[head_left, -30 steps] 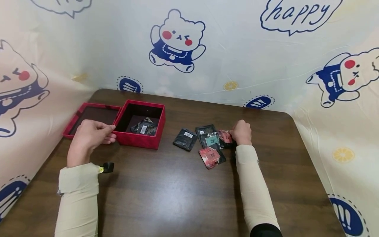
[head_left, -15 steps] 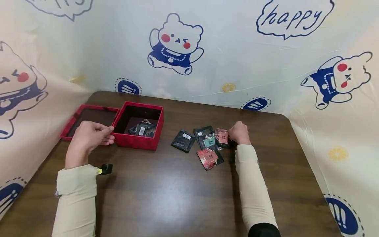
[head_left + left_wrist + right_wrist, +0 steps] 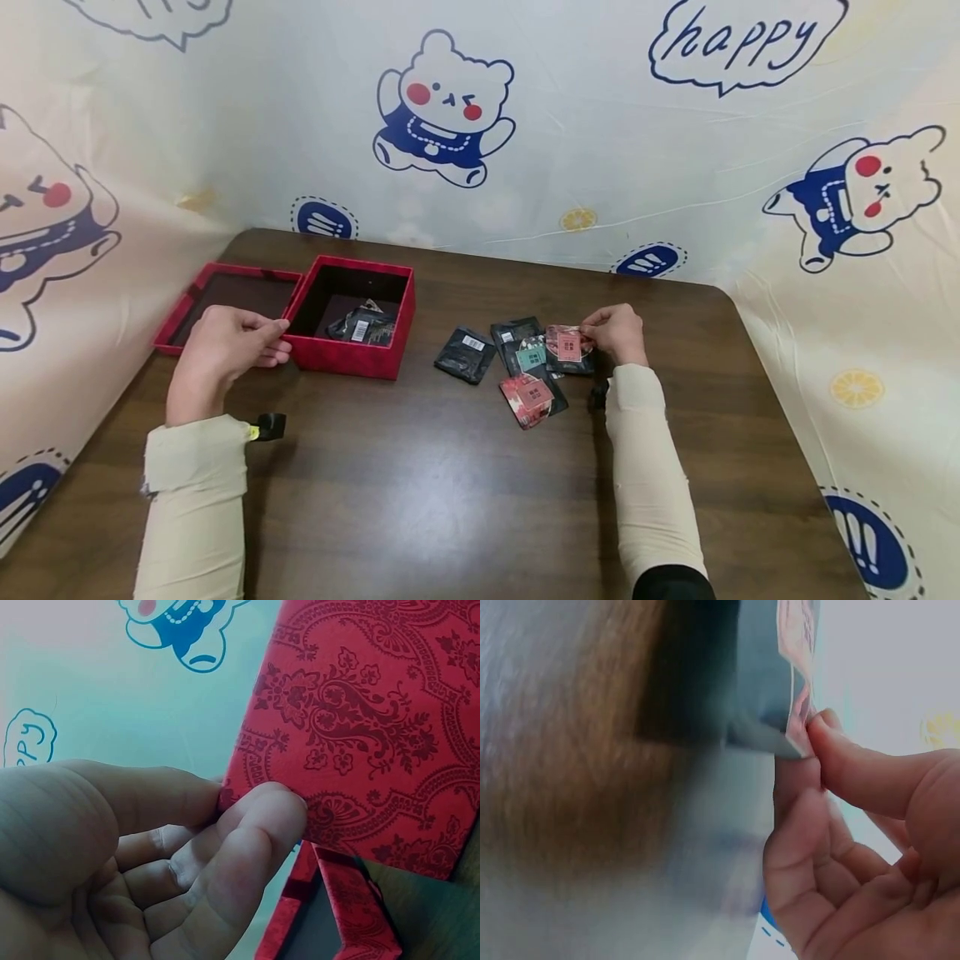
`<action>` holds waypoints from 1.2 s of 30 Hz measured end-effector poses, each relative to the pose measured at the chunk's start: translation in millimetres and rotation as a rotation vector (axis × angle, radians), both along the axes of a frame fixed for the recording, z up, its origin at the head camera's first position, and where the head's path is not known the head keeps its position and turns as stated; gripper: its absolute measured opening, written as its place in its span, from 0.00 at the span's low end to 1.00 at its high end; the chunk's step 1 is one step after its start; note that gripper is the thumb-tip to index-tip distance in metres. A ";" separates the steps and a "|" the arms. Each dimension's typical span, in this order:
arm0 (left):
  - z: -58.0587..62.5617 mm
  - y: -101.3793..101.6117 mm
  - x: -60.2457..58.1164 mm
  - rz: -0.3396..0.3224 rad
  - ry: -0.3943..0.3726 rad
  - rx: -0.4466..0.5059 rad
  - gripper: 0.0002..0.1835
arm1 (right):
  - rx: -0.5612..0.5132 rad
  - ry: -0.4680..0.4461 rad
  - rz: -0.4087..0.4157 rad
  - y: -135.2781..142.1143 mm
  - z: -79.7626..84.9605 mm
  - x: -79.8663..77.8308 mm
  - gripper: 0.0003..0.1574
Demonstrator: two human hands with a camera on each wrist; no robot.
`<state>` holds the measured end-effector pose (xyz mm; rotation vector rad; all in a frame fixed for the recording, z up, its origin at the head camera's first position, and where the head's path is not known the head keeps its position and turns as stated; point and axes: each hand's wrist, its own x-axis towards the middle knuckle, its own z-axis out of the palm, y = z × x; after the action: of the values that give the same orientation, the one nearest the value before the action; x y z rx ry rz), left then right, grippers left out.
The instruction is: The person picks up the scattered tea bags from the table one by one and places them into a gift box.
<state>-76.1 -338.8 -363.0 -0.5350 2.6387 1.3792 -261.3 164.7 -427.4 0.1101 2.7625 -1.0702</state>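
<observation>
My left hand (image 3: pixel 225 354) pinches the near left corner of a red box (image 3: pixel 348 358), thumb on one side and fingers on the other. Up close in the left wrist view, the box wall (image 3: pixel 360 727) has a dark floral pattern. Inside the box lie dark sachets (image 3: pixel 363 327). Over at the right, my right hand (image 3: pixel 618 333) pinches the upper right edge of a black sachet with a pink label (image 3: pixel 568 348). In the right wrist view, that sachet (image 3: pixel 765 690) hangs between thumb and fingers, seen nearly edge-on.
Beside the held sachet lie one with a green label (image 3: pixel 532 357), another with a pink label (image 3: pixel 531 398) and a black one (image 3: pixel 513 333), overlapping. Another black sachet (image 3: pixel 465 356) lies apart, nearer the box. The red lid (image 3: pixel 183 308) lies inside-up left of the box.
The right hand's fingers have straightened and drawn slightly right. The pink-labelled sachet it pinches shows more fully and sits a little to the right. My left hand stays on the box corner.
</observation>
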 end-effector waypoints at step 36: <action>-0.7 0.1 2.8 0.003 0.038 -0.007 0.22 | -0.411 -0.067 -0.054 -3.7 44.1 6.0 0.10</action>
<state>-73.3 -338.6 -363.7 -0.5185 2.6744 1.3952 -255.3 161.1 -383.3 0.1605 2.4339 -1.5884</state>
